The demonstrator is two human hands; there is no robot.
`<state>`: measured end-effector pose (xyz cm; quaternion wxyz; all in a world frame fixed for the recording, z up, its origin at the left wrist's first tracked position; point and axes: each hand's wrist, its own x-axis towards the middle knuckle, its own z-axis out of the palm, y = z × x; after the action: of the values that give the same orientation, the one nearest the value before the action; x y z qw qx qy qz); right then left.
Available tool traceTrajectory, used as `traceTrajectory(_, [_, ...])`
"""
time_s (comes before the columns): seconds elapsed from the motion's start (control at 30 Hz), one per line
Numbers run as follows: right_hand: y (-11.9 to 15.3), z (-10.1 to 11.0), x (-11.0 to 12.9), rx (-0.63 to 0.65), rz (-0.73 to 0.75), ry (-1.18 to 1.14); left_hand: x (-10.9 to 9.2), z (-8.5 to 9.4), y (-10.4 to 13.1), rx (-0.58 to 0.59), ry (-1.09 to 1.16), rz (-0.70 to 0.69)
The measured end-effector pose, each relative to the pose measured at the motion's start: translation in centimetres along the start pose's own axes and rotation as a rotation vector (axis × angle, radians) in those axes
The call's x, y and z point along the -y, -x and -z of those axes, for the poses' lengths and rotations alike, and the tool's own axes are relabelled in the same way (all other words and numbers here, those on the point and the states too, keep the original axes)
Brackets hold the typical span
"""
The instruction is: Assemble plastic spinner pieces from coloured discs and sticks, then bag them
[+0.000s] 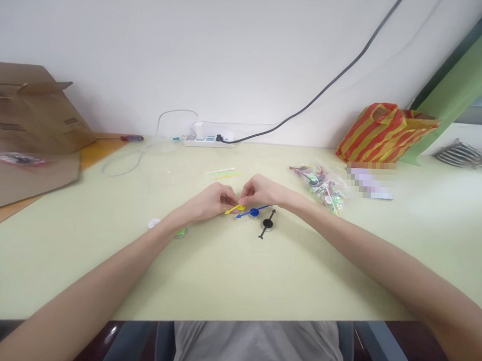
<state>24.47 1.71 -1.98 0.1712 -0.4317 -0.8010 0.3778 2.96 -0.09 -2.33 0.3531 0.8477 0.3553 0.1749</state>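
Both my hands meet at a yellow arrow piece [234, 208] with a round hub, near the middle of the table. My left hand [218, 202] has its fingers curled at the piece's left side. The fingertips of my right hand [256, 191] pinch at its hub. Just right of it lies a blue arrow [254, 213] on a clear round base, and beyond that a black arrow [267, 224] on a similar base. A green round piece [181, 233] and a white disc [154, 223] sit partly behind my left forearm.
Thin sticks [227, 175] lie beyond my hands. To the right are a clear bag of coloured parts [323, 186] and a striped bag [379, 133]. A power strip [208, 142] lines the wall; a cardboard box [33, 110] stands left.
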Motion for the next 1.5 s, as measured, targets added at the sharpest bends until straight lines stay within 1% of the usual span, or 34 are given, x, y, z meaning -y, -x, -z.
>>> traceTrajectory(0.07, [0.0,-0.1,0.0,0.011,-0.014,-0.004,0.1,0.2,0.0,0.004,-0.029,-0.005])
traceTrajectory(0.2, [0.0,-0.2,0.3,0.02,-0.037,0.012,0.5,0.9,-0.1,0.051,-0.108,-0.005])
traceTrajectory(0.27, [0.0,-0.4,0.8,0.029,-0.052,0.01,0.6,1.3,-0.1,0.045,-0.157,-0.014])
traceTrajectory(0.37, [0.0,-0.7,1.5,0.044,-0.07,0.069,0.6,1.8,0.0,-0.029,-0.214,-0.044])
traceTrajectory(0.47, [-0.1,-1.1,2.0,0.029,-0.085,0.193,0.3,2.5,0.4,-0.12,-0.256,-0.012])
traceTrajectory(0.53, [-0.1,-1.3,2.0,0.006,-0.082,0.239,0.0,3.4,0.7,-0.185,-0.309,0.02])
traceTrajectory(0.6, [-0.1,-1.4,2.0,0.0,-0.073,0.228,-0.5,4.8,1.3,-0.243,-0.383,0.053])
traceTrajectory(0.63, [0.0,-1.3,2.1,0.009,-0.067,0.205,-0.9,5.5,1.7,-0.251,-0.418,0.081])
traceTrajectory(0.67, [0.1,-1.1,2.1,0.026,-0.061,0.174,-1.2,6.3,2.2,-0.235,-0.445,0.11])
traceTrajectory(0.73, [0.5,-0.7,2.3,0.065,-0.05,0.106,-1.7,7.7,3.4,-0.126,-0.483,0.184])
traceTrajectory(0.8, [1.0,-0.3,2.4,0.093,-0.043,0.061,-1.9,8.7,5.1,-0.012,-0.497,0.272])
traceTrajectory(0.83, [1.2,-0.2,2.5,0.098,-0.044,0.056,-1.8,9.0,6.1,0.026,-0.495,0.318])
traceTrajectory(0.9, [1.4,-0.1,2.4,0.063,-0.054,0.081,-1.4,9.2,8.4,0.068,-0.472,0.379])
traceTrajectory(1.0, [1.3,-0.2,2.1,-0.077,-0.061,0.157,-0.4,8.8,11.6,0.15,-0.433,0.374])
traceTrajectory(1.03, [1.2,-0.2,2.0,-0.122,-0.058,0.175,-0.1,8.6,12.3,0.171,-0.429,0.372])
traceTrajectory(1.07, [1.1,-0.2,1.9,-0.156,-0.052,0.184,0.2,8.4,12.9,0.168,-0.431,0.373])
traceTrajectory(1.13, [0.9,-0.1,1.8,-0.197,-0.041,0.178,0.7,7.9,13.4,0.154,-0.438,0.374])
traceTrajectory(1.23, [0.9,0.2,1.7,-0.244,-0.036,0.142,1.2,7.8,13.0,0.144,-0.452,0.348])
traceTrajectory(1.33, [1.1,0.6,1.6,-0.283,-0.018,0.136,1.3,8.6,11.6,0.092,-0.503,0.334])
traceTrajectory(1.43, [0.9,1.0,1.2,-0.317,0.024,0.16,1.0,9.4,9.1,-0.007,-0.557,0.325])
traceTrajectory(1.5, [0.4,1.2,0.8,-0.336,0.041,0.194,0.7,9.3,6.8,-0.059,-0.56,0.283])
